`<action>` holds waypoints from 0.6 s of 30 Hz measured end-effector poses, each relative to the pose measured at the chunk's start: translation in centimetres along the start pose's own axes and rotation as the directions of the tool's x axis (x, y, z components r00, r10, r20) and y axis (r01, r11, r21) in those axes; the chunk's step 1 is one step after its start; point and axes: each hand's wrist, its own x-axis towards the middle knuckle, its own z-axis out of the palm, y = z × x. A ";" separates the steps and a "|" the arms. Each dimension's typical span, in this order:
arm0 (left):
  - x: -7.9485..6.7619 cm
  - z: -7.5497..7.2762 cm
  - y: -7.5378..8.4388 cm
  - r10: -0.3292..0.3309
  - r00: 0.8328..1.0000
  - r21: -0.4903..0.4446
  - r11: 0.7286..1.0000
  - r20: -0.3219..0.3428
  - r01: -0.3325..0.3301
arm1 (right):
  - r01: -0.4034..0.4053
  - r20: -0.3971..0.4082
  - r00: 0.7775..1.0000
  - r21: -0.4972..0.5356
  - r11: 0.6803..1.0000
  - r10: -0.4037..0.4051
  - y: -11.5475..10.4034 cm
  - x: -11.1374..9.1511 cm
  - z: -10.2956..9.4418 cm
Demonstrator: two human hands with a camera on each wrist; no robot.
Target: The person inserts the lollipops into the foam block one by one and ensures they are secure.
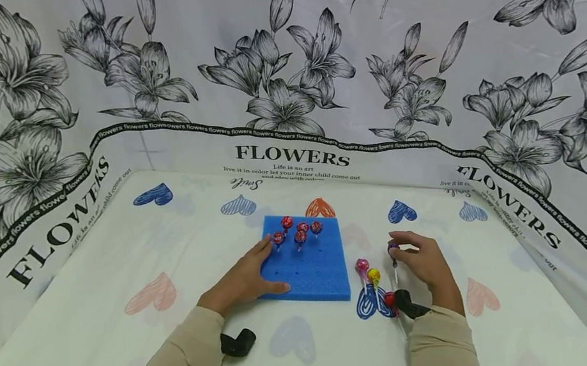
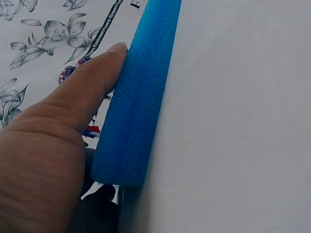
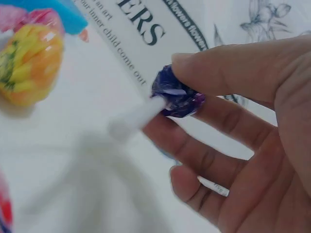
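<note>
In the head view, a blue foam block (image 1: 308, 271) lies flat with several red-wrapped lollipops (image 1: 300, 235) standing in its far half. My left hand (image 1: 247, 275) rests against the block's left side, fingers spread and thumb over its near part. Seen from the left wrist, the thumb (image 2: 92, 85) lies straight along the foam edge (image 2: 133, 107). Thumb and fingers of my right hand (image 1: 422, 255) pinch a purple-wrapped lollipop (image 3: 177, 94) by its head, above the cloth, with its white stick (image 3: 136, 116) pointing away from the palm.
Between the block and my right hand lie a pink lollipop (image 1: 362, 265), a yellow lollipop (image 1: 374, 277) and a red lollipop (image 1: 389, 299), partly hidden by the black wrist camera (image 1: 409, 305). A heart-printed white cloth (image 1: 212, 255) covers the table; a flower-printed curtain (image 1: 265, 13) hangs behind.
</note>
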 end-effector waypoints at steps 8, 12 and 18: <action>0.0 -0.1 0.0 0.004 1.000 0.003 1.000 -0.002 -0.004 | 0.006 -0.073 0.997 0.084 0.996 0.000 -2.0 -0.9 -1.2; 0.0 -0.1 -0.1 0.011 1.000 0.000 1.000 -0.006 -0.011 | 0.053 -0.109 0.993 0.072 0.996 -0.046 -3.2 -1.4 -1.8; 0.0 -0.1 -0.1 0.000 1.000 -0.010 1.000 -0.002 0.000 | 0.204 -0.185 0.965 0.088 0.975 -0.185 -5.3 -2.5 -2.6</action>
